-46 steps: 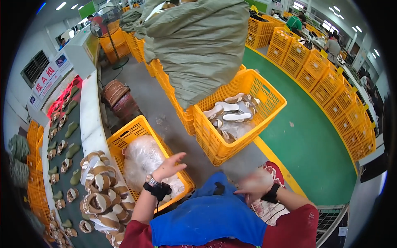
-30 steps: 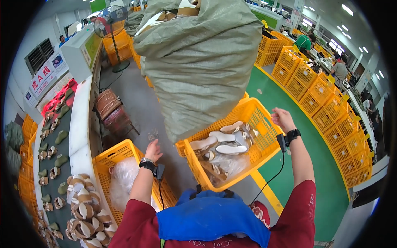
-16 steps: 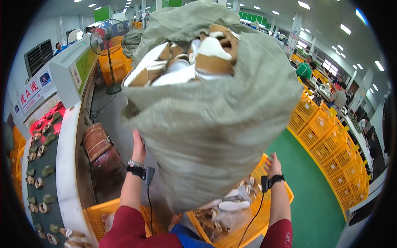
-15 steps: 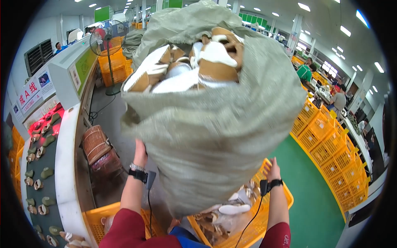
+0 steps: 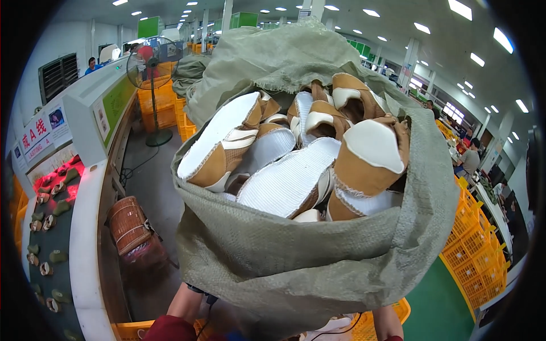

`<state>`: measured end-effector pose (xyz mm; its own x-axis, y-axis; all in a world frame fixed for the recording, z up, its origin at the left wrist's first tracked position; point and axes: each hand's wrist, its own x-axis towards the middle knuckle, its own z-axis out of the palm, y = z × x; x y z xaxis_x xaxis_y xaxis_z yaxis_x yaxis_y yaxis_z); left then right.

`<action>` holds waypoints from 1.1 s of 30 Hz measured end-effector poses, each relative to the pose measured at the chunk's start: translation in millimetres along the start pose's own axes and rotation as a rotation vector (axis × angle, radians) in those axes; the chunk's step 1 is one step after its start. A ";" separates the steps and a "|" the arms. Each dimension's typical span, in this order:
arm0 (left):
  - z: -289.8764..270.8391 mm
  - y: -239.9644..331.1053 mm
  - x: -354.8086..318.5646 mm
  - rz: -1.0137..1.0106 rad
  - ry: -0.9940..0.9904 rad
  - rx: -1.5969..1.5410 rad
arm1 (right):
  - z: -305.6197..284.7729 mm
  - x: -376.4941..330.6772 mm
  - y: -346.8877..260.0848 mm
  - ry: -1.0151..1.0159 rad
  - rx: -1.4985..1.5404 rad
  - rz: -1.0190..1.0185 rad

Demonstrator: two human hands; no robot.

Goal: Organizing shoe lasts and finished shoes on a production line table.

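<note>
A large grey-green woven sack [image 5: 307, 258] fills the middle, its mouth tipped toward me. Inside lie several brown-and-white shoe uppers [image 5: 369, 148], some showing ribbed white undersides [image 5: 290, 179]. My left forearm [image 5: 185, 304] reaches under the sack's lower left side, and my right forearm [image 5: 388, 324] goes up behind its lower right side. The sack hides both hands, so their fingers and grip do not show. Beneath it, a yellow crate [image 5: 402, 311] is partly visible, with pale pieces in it.
At left a conveyor [image 5: 60, 284] carries shoes and green lasts along a white counter edge [image 5: 85, 244]. A bundled brown basket-like object [image 5: 131, 227] and a standing fan [image 5: 153, 85] are beyond it. Stacked yellow crates [image 5: 475, 244] line the right; people work farther back.
The sack's mouth has tipped toward me, showing more shoe uppers. Both hands, visible before at its lower sides, are now hidden by it.
</note>
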<state>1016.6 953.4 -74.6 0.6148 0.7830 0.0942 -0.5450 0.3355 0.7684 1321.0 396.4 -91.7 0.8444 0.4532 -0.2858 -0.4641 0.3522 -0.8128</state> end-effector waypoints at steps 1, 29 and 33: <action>10.0 6.5 14.5 0.001 -0.007 0.006 | 5.2 -0.2 4.5 -0.003 0.006 0.007; 109.3 118.4 116.2 -0.596 -0.156 0.516 | 84.5 -60.7 48.3 0.136 -0.363 0.121; 103.7 119.1 97.4 -0.486 -0.117 0.465 | 120.1 -78.8 8.1 0.092 -0.522 0.142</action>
<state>1070.7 1015.2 91.8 0.7994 0.5301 -0.2827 0.0939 0.3545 0.9303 1218.6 461.9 -14.8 0.8135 0.3854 -0.4355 -0.4009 -0.1708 -0.9001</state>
